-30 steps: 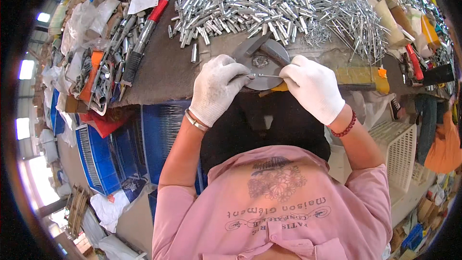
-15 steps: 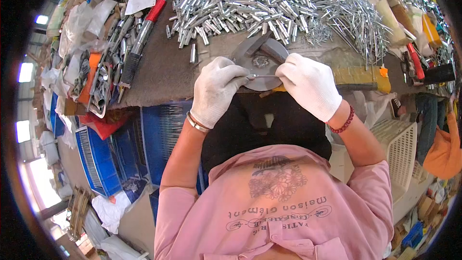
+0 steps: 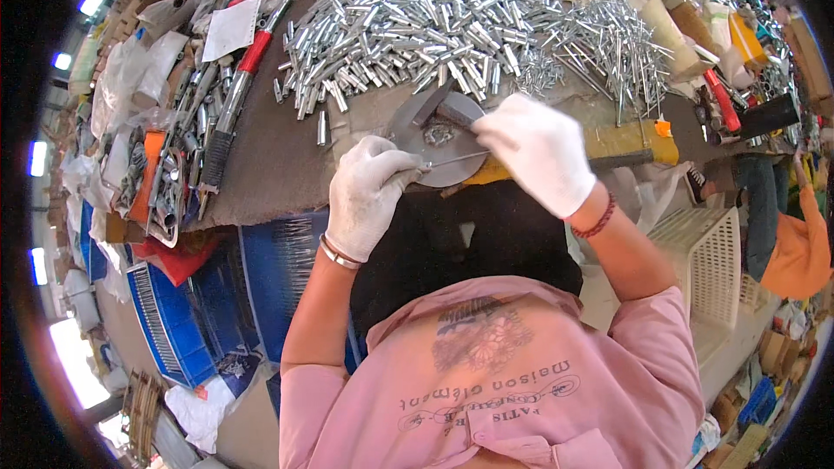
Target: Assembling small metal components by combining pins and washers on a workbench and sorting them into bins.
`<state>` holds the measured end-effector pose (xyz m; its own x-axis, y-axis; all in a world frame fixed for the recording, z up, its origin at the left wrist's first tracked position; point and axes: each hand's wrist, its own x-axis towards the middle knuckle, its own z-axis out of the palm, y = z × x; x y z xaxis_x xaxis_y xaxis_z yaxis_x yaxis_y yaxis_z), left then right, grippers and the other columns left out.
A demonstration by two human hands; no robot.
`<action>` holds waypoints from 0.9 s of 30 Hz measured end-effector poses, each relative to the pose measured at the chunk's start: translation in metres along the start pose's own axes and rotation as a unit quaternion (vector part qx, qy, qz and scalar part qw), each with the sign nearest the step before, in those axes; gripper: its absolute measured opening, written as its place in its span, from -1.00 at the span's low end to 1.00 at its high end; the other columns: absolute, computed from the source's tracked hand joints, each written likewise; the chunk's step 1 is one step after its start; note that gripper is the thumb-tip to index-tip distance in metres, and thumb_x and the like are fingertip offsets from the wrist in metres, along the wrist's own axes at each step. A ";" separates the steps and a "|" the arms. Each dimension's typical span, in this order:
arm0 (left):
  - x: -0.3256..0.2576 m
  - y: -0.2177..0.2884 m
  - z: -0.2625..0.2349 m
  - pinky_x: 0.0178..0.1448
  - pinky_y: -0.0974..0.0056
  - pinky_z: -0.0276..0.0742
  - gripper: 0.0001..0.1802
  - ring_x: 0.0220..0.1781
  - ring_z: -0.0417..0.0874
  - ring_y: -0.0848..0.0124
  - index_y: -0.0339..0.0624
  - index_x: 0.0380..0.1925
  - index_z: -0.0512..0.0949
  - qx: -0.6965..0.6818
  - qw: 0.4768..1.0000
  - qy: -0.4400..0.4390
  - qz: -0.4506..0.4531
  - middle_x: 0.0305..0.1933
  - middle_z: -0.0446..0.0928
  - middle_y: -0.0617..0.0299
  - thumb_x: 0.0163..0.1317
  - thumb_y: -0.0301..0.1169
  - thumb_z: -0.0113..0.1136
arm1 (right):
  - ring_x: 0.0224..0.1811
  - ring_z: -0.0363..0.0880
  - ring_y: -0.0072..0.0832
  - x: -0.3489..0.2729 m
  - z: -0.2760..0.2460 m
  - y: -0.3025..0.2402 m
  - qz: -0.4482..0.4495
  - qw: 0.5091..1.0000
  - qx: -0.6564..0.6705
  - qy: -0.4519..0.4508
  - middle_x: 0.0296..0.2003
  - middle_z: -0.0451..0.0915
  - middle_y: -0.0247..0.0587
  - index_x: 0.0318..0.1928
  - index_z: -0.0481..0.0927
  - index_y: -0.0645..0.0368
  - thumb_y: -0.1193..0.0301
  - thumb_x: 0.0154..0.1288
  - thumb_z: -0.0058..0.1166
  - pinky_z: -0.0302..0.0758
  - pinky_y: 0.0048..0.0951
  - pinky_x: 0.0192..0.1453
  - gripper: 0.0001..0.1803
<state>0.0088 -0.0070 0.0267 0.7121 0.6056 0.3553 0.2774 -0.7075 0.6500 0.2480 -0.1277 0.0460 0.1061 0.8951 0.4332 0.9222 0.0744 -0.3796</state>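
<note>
Where the two white-gloved hands meet, just above the middle of the frame, a thin straight metal pin (image 3: 453,159) lies across the lower part of a round grey metal disc (image 3: 443,143). The left hand (image 3: 369,195) is closed, its fingertips pinching the pin's left end at the disc's lower left edge. The right hand (image 3: 539,149) is curled over the disc's right side and seems to hold the pin's other end, though the glove hides its fingers, so I cannot tell exactly what it grips.

The pin looks light, stiff and smooth, likely slippery through cotton gloves, and slender enough to bend if levered; a pinch near each end suits it best. The disc looks heavy and rigid, a steady base.

Higher in the frame, well beyond both hands, spreads a heap of short shiny silver metal tubes (image 3: 417,26), and to its right a pile of thin silver pins (image 3: 608,43). A red-handled metal tool (image 3: 239,87) lies at upper left.
</note>
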 end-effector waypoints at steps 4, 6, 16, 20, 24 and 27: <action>0.002 0.003 -0.001 -0.02 0.10 0.61 -0.85 -0.12 0.70 0.11 -0.07 -0.32 0.78 0.015 1.000 0.013 0.021 -0.25 0.64 0.18 0.08 -0.49 0.54 | -0.20 0.76 -0.22 0.006 -0.017 0.053 0.093 0.991 -0.096 0.028 -0.25 0.70 -0.27 -0.22 0.82 -0.04 0.39 0.31 0.33 0.68 -0.29 -0.12 -0.93; 0.002 0.001 -0.001 -0.02 0.10 0.61 -0.84 -0.12 0.70 0.11 -0.07 -0.31 0.78 0.011 1.000 0.006 0.012 -0.25 0.64 0.18 0.08 -0.49 0.54 | -0.19 0.76 -0.23 0.009 -0.013 0.063 0.099 0.988 -0.114 0.010 -0.24 0.70 -0.27 -0.23 0.82 -0.04 0.37 0.31 0.33 0.68 -0.28 -0.12 -0.93; 0.001 0.003 0.002 -0.02 0.10 0.61 -0.84 -0.12 0.69 0.11 -0.04 -0.31 0.79 -0.015 1.000 0.012 0.001 -0.26 0.62 0.19 0.08 -0.49 0.54 | -0.18 0.74 -0.21 0.019 -0.004 0.062 0.095 0.986 -0.118 -0.066 -0.23 0.66 -0.24 -0.24 0.80 -0.01 0.37 0.35 0.29 0.67 -0.22 -0.10 -0.93; 0.000 -0.001 0.002 -0.03 0.09 0.61 -0.84 -0.13 0.69 0.11 -0.04 -0.31 0.78 -0.012 1.000 0.009 0.009 -0.26 0.62 0.19 0.09 -0.50 0.53 | -0.18 0.75 -0.21 0.018 -0.003 0.063 0.124 0.987 -0.067 -0.075 -0.22 0.66 -0.21 -0.22 0.78 0.05 0.38 0.32 0.32 0.65 -0.23 -0.07 -0.92; -0.002 -0.007 0.004 -0.03 0.08 0.60 -0.85 -0.13 0.69 0.09 -0.03 -0.31 0.78 -0.002 1.000 0.013 0.024 -0.25 0.63 0.18 0.11 -0.48 0.52 | -0.19 0.75 -0.22 0.023 -0.005 0.068 0.160 0.982 0.000 -0.099 -0.23 0.66 -0.19 -0.20 0.76 0.08 0.41 0.30 0.34 0.65 -0.25 -0.07 -0.91; -0.001 -0.009 0.004 -0.03 0.08 0.60 -0.86 -0.12 0.70 0.08 -0.03 -0.31 0.77 0.009 1.000 -0.001 0.009 -0.24 0.63 0.19 0.11 -0.46 0.52 | -0.22 0.75 -0.26 0.022 -0.001 0.066 0.139 0.985 -0.024 -0.100 -0.23 0.66 -0.18 -0.20 0.75 0.12 0.44 0.29 0.34 0.65 -0.28 -0.08 -0.91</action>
<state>0.0078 -0.0028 0.0174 0.7189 0.5912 0.3656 0.2753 -0.7251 0.6312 0.3115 -0.1033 0.0318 0.2864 0.9469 0.1464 0.8851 -0.2030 -0.4189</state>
